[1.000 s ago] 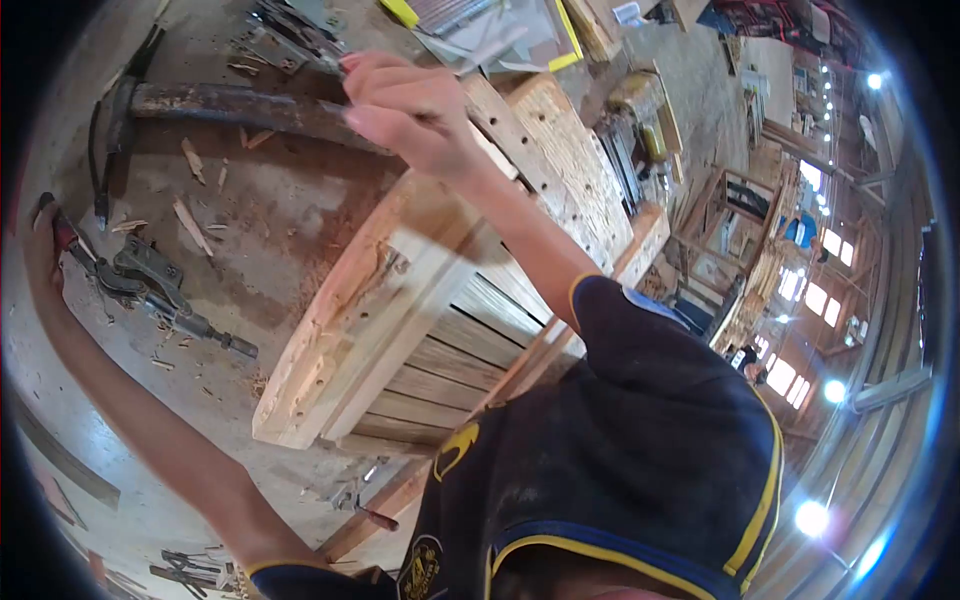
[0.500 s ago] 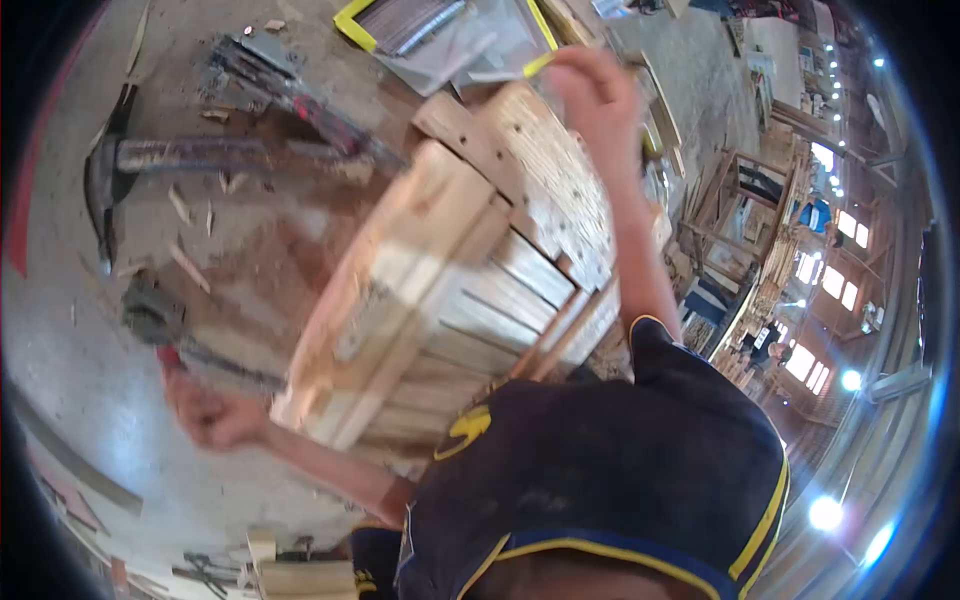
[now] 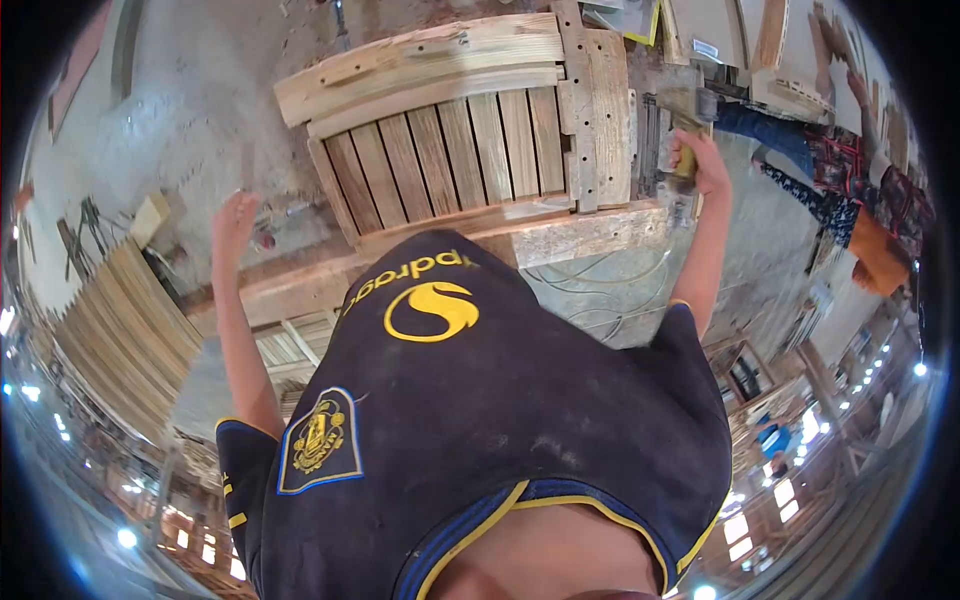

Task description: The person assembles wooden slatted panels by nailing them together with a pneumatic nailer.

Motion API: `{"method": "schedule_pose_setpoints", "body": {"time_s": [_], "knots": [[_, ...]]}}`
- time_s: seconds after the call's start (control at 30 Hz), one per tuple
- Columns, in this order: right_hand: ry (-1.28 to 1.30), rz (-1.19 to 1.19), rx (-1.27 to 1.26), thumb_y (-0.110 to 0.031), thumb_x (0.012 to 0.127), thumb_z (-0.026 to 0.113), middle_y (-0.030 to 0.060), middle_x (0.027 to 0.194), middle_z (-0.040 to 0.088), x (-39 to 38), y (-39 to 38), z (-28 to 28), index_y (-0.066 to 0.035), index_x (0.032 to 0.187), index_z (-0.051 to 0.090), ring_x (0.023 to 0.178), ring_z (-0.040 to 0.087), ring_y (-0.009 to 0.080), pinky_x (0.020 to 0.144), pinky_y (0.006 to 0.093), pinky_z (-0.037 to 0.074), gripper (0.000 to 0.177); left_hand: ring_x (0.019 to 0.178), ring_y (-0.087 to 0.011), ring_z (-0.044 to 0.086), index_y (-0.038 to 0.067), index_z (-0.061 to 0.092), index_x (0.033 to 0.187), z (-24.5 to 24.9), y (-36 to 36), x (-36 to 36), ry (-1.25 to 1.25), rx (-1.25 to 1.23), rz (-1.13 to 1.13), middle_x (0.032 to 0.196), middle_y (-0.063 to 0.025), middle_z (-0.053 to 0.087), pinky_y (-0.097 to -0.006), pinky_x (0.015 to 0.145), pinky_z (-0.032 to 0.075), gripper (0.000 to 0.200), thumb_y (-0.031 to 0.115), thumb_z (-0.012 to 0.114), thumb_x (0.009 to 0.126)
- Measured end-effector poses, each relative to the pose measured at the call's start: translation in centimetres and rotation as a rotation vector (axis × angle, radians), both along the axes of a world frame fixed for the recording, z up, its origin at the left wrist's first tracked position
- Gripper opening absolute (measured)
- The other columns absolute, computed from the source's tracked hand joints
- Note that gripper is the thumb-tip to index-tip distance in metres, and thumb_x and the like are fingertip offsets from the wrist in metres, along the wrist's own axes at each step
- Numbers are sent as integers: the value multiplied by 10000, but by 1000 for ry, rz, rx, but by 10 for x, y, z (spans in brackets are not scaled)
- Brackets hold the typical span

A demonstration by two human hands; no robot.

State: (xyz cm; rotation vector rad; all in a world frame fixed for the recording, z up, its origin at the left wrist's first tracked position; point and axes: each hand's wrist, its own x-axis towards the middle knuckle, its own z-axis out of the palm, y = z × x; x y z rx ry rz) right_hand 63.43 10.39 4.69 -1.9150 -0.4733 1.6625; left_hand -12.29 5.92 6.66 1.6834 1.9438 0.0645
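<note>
A wooden slatted panel [image 3: 455, 150] lies ahead of me, with a thick curved rail along its far edge. At its right end is a paler board [image 3: 608, 120] with several dark holes. My right hand [image 3: 703, 162], just right of that board, is closed around a tool's yellow handle [image 3: 686, 160]; its grey upper part is hard to make out. My left hand [image 3: 237, 212] is left of the panel and apart from it, fingers curled; whatever it holds, if anything, is hidden. Near its fingertips lies a small red and grey item [image 3: 266, 241].
A wooden beam [image 3: 590, 234] runs along the panel's near side. At the left are a stack of slats [image 3: 125, 335] and a small wood block [image 3: 150, 220]. Thin cable [image 3: 600, 290] loops on the floor. Another person in patterned clothes [image 3: 840, 170] is at the right.
The view has turned, so the panel now lies crosswise. My right hand has gone from beside the yellow-edged sheet to the yellow handle. My left hand is away from the red-handled tool seen before.
</note>
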Motion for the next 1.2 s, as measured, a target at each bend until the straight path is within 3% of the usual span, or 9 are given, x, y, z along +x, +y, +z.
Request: {"method": "schedule_pose_setpoints", "body": {"time_s": [0.07,0.1,0.23,0.3,0.4,0.6,0.93,1.03,1.2], "knots": [[2,17,15,-236,836,669,38,682,540,-69,0,38,-58,900,525,532,521,128,463,284,440,237,717,-159,590,26,640,945,-14,-50,-4,-214,-250,287,738,-90,636,-305,666,443,372,383,541,911],[-74,34,27,-247,837,665,39,672,535,-90,4,47,-63,902,519,511,516,129,448,285,436,243,699,-194,590,40,664,917,-18,-63,9,-240,-43,235,733,-104,641,-323,664,445,378,397,540,903],[-141,7,73,-283,843,652,46,627,518,-163,6,65,-71,877,505,457,499,133,403,291,419,260,692,-220,592,51,686,887,-59,-66,12,-113,48,337,725,-106,638,-333,660,448,384,413,558,881],[-38,12,79,-292,848,638,49,586,504,-180,12,52,-63,836,508,430,485,137,393,300,412,264,660,-223,579,62,693,879,-63,-55,26,39,53,378,688,-100,620,-343,644,444,374,419,583,856],[-91,105,66,-294,847,608,57,554,494,-194,15,37,-50,813,523,420,478,149,393,319,408,260,593,-212,540,63,695,874,-63,-53,30,-62,248,471,628,-94,583,-339,593,422,341,387,597,835],[-74,91,48,-313,842,603,54,554,489,-202,10,31,-39,852,543,416,467,150,396,314,403,281,516,-164,480,74,701,811,-57,-52,41,-41,326,584,556,-58,540,-319,533,380,252,301,590,816],[-146,198,88,-304,858,581,36,562,487,-237,8,37,-54,852,545,418,453,131,400,305,397,252,528,-176,513,68,691,808,-56,-49,44,-44,350,658,566,-69,555,-332,543,401,269,319,598,791],[-21,241,111,-273,871,560,28,553,465,-257,7,36,-49,842,544,414,433,130,402,304,373,227,550,-218,544,71,690,815,-60,-53,43,-36,350,675,599,-80,590,-343,558,420,269,322,597,787],[-51,330,97,-240,864,569,37,534,454,-288,16,40,-22,805,537,384,420,146,366,323,364,229,746,-318,636,76,684,831,-52,-49,46,-38,298,630,790,-127,661,-395,664,478,309,363,584,780]]}}
